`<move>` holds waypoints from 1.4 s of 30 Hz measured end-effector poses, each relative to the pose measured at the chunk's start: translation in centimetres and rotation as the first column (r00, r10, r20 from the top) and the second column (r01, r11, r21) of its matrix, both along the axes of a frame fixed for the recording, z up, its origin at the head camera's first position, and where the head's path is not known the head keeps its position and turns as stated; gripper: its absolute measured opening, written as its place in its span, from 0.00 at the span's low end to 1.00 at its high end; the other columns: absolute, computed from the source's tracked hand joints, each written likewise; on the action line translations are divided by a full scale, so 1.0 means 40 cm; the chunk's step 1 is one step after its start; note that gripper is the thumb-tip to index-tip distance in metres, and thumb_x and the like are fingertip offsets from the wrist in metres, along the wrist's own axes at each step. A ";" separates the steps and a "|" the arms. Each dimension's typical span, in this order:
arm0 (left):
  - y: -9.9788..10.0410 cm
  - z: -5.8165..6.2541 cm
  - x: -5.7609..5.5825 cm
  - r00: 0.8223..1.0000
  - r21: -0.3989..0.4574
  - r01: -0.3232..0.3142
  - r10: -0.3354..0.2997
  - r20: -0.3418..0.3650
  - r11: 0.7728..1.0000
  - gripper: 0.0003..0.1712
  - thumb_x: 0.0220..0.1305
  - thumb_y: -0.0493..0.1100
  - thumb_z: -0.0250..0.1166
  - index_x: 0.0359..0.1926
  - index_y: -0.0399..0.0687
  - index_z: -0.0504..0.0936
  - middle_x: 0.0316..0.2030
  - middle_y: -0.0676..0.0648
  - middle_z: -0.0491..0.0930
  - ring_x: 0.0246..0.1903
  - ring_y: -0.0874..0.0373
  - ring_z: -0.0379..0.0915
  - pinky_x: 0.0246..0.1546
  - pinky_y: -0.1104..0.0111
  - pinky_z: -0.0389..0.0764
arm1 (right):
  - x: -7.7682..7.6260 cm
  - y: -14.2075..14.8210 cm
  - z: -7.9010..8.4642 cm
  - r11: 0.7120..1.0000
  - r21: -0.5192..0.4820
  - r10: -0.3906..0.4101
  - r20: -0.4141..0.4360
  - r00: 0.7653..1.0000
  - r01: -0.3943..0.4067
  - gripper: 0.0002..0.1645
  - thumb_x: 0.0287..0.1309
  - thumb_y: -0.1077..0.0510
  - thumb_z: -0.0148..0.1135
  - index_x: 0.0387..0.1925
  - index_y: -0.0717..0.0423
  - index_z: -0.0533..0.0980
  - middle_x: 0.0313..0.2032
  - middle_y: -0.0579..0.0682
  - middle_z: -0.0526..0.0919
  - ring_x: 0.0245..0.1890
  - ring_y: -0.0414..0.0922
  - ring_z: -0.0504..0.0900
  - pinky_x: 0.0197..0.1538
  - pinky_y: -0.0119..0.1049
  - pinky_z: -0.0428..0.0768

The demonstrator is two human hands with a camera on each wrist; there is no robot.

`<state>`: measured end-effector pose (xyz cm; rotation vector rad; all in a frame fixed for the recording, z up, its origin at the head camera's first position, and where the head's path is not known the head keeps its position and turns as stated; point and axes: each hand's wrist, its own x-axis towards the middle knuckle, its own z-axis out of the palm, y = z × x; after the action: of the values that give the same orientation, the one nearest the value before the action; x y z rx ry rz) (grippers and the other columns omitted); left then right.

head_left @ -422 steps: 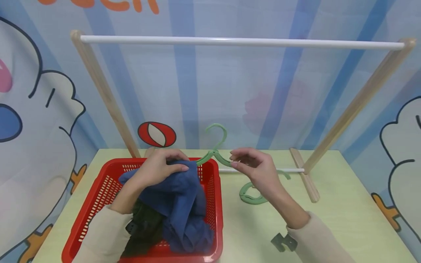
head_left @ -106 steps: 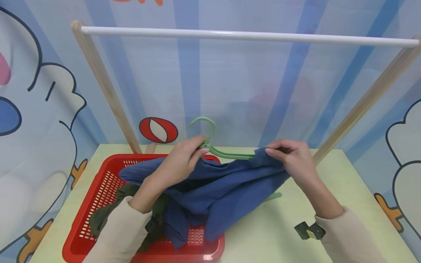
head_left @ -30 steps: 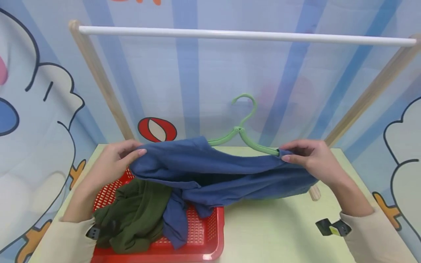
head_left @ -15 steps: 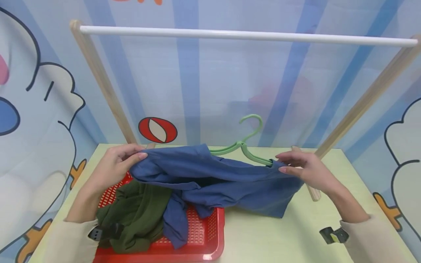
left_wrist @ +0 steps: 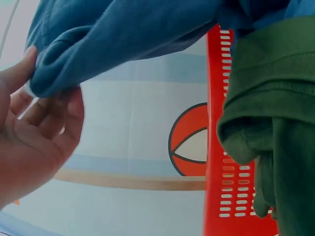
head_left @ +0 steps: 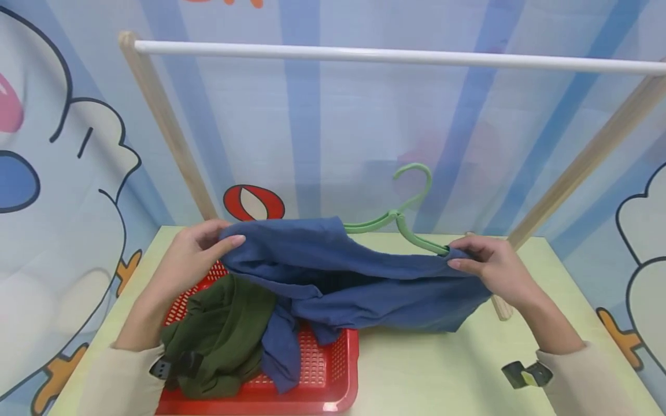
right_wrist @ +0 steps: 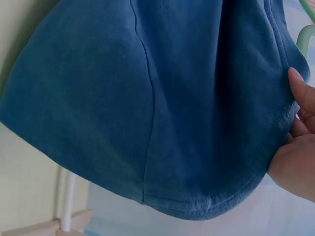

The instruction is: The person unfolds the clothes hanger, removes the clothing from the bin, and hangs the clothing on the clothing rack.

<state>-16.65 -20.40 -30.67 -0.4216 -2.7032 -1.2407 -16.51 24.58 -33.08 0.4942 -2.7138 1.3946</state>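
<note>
Together, left hand (head_left: 189,257) and right hand (head_left: 499,268) pinching a blue garment (head_left: 406,303), green hanger (head_left: 396,214) partly inside

You faced a pale-blue backdrop (head_left: 359,127) with darker blue vertical stripes, a large outlined cartoon figure (head_left: 62,231) on its left and part of a second figure (head_left: 650,225) on its right. Before it, your pale yellow desk (head_left: 416,375) carried a wooden-posted rack (head_left: 172,130) with a white rail (head_left: 359,54), under soft light.
</note>
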 end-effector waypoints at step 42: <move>0.000 0.037 -0.047 0.994 -0.078 0.091 -0.086 0.074 0.993 0.10 0.67 0.34 0.51 0.47 0.37 0.71 0.43 0.37 0.74 0.47 0.42 0.70 0.46 0.50 0.71 | 0.015 0.181 0.080 0.960 0.144 -0.234 -0.069 0.970 0.242 0.16 0.54 0.57 0.64 0.44 0.60 0.76 0.31 0.34 0.78 0.28 0.36 0.77 0.31 0.25 0.73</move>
<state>-18.54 -20.41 -29.20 -0.5225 -2.8308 -1.1924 -15.90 31.81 -29.89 0.1967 -2.7402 1.1079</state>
